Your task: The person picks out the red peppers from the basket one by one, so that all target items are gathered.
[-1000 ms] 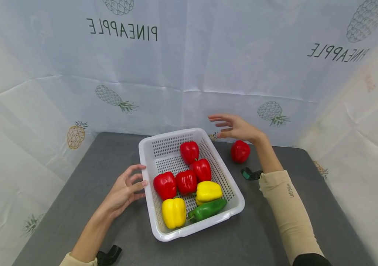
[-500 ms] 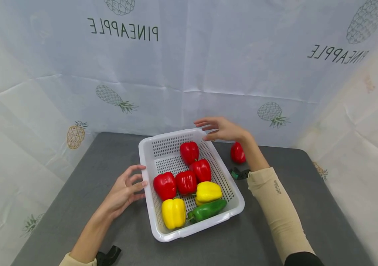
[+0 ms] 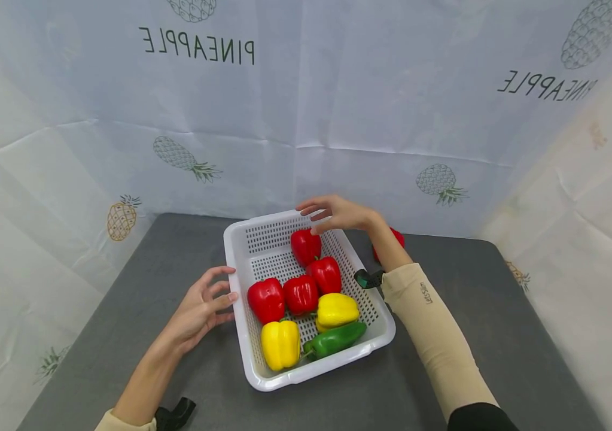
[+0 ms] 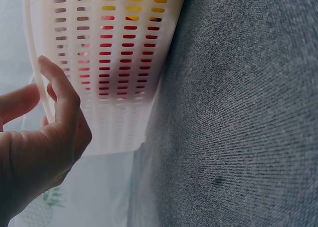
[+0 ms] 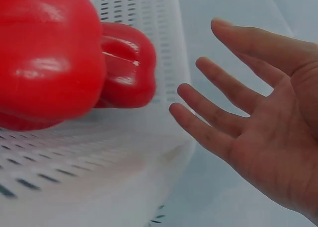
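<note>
Left hand grips the basket, right hand hangs loose over its far corner

A white perforated basket (image 3: 268, 263) sits at an angle near the middle of the grey bench (image 3: 521, 353). The left hand (image 3: 206, 308) pinches its left rim, thumb on the inner side and curled fingers outside, as the left wrist view shows.

The right hand (image 3: 340, 214) holds nothing; its fingers are released and spread above the far right corner. Whether they touch the rim cannot be told.

In the basket, a red pepper (image 3: 305, 248) lies farthest back, just beyond a second red one (image 3: 325, 275). Two more red peppers (image 3: 266, 301) sit side by side across the middle. Nearer the front are two yellow peppers (image 3: 281, 345), one left and one right, and a long green pepper (image 3: 335, 341) lies along the near wall. Another red pepper (image 3: 398, 238) rests outside, right of the basket, partly hidden by the right forearm. Pineapple-printed cloth (image 3: 306, 108) hangs behind the bench.
</note>
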`<act>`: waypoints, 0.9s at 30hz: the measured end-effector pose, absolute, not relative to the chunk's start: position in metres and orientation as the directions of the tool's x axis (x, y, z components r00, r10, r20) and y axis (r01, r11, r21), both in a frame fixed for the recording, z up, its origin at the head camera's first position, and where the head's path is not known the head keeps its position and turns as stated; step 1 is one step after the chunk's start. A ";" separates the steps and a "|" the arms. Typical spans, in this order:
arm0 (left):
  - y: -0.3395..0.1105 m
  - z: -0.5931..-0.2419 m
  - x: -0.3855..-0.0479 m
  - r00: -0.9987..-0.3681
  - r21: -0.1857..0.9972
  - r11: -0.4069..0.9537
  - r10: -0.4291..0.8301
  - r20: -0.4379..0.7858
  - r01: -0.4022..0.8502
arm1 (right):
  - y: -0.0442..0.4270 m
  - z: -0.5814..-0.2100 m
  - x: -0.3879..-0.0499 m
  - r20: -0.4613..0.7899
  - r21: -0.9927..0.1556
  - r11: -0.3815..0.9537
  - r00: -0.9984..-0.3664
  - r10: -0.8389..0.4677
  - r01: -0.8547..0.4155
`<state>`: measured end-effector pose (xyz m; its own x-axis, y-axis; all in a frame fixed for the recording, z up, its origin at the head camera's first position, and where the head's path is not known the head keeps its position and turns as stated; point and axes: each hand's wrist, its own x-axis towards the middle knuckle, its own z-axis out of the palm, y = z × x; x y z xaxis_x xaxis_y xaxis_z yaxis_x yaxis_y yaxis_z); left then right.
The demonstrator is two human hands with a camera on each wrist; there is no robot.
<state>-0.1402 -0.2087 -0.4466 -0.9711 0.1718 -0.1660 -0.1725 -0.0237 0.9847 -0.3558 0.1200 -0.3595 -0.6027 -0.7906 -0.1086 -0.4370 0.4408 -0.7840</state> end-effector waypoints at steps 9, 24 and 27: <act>-0.210 -0.446 -0.141 -0.970 0.984 -0.027 0.173 -0.169 -0.176 | 0.104 -0.370 -0.360 -0.196 -0.788 0.489 -0.600 -0.776 -0.375; -0.212 -0.448 -0.140 -0.969 0.988 -0.058 0.210 -0.131 -0.146 | 0.094 -0.382 -0.371 -0.384 -0.817 0.553 -0.564 -0.731 -0.161; -0.211 -0.448 -0.140 -0.969 0.988 -0.054 0.206 -0.133 -0.147 | 0.094 -0.384 -0.372 -0.394 -0.819 0.557 -0.568 -0.722 -0.140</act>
<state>-0.1400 -0.2114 -0.4484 -0.9694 0.2064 -0.1326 -0.1466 -0.0540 0.9877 -0.3717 0.0940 -0.3840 -0.5684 -0.7221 -0.3943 -0.1398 0.5570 -0.8186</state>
